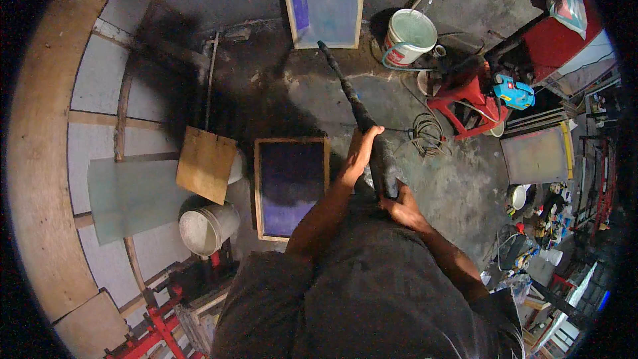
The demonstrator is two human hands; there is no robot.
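Observation:
A long black pressure washer gun (359, 108) points away from me, its nozzle toward the lower edge of a wood-framed printing screen (330, 10). That screen leans upright against the far wall and carries a purple patch on its left side. My left hand (361, 154) is wrapped round the gun's middle, thumb on top. Farther back, my right hand (404, 209) grips the rear handle; its trigger fingers are partly hidden. To the left of my left forearm stands a second framed screen (291, 189), dark above and purple below. Whether water is spraying I cannot tell.
A white bucket of water (412, 29) with a hose stands at the far right. Beside it, a blue pump machine (514, 93) sits on a red stool (465, 101), near a coiled hose (428, 134). A tilted white bucket (207, 229) and a wooden board (206, 165) are at left.

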